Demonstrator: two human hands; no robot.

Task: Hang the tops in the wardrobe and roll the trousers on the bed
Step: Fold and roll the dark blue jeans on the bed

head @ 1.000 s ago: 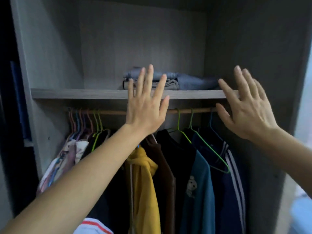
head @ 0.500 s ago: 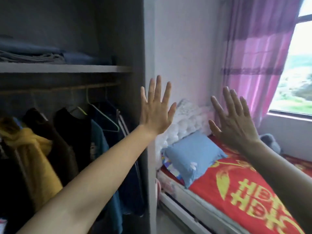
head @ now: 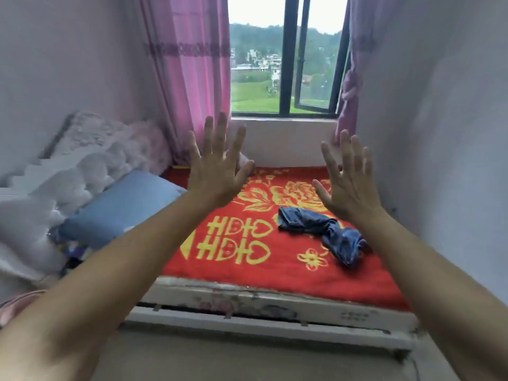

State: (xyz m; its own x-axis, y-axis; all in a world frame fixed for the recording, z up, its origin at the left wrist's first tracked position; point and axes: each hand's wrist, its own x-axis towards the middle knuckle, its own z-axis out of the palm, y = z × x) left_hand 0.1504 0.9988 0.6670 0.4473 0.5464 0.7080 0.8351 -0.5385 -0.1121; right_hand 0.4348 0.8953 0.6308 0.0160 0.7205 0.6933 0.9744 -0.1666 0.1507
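A crumpled pair of blue denim trousers lies on the right half of the bed, on a red blanket with gold patterns. My left hand is raised in the air in front of me, fingers spread and straight, holding nothing. My right hand is held up the same way, above and just behind the trousers, empty. Both hands are well clear of the bed surface. The wardrobe is out of view.
A blue pillow and white bedding lie at the left end of the bed. The bed's white front rail runs across below my arms. A window with pink curtains is behind; a wall stands close on the right.
My view has swung right, from the wardrobe with hanging tops to the bed and window. Both hands stay raised and spread throughout, holding nothing.
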